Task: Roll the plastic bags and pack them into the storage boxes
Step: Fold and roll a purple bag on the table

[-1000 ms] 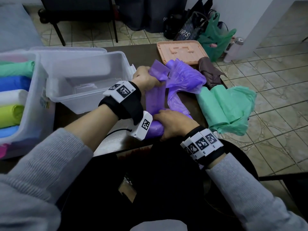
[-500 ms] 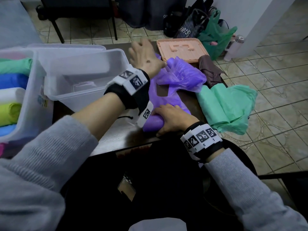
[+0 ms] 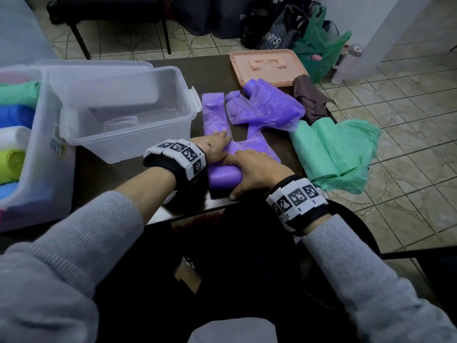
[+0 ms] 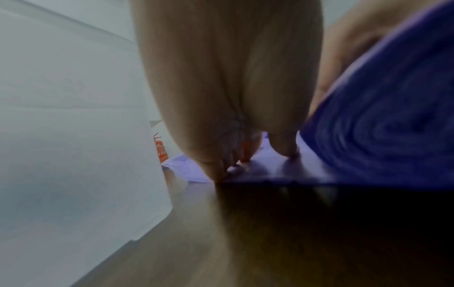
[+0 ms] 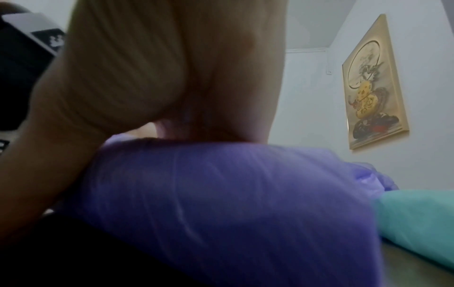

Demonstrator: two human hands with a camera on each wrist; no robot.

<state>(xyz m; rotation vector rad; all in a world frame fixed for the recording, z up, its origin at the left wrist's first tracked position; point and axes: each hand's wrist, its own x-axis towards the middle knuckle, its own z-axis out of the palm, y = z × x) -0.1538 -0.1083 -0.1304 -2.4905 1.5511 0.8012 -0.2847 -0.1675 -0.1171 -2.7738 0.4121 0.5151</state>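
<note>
My head cam looks down on dark table [image 3: 217,70] | wrist cams sit low, close; all share rolled purple plastic bag [image 3: 223,176] [image 4: 383,124] [image 5: 221,203].

- Pink tray [image 3: 268,68] lying flat at the table's [image 3: 212,68] far edge.
- Dark patterned tote bag [image 3: 282,30] on the tiled floor [image 3: 408,100], beside a green carrier bag [image 3: 319,50].
- Bottle [image 3: 347,63] standing against the white wall.
- Framed picture [image 5: 373,83] hanging on the wall.

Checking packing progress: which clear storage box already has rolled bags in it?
The left storage box, stacked with coloured rolls; the middle storage box holds no rolls.
</note>
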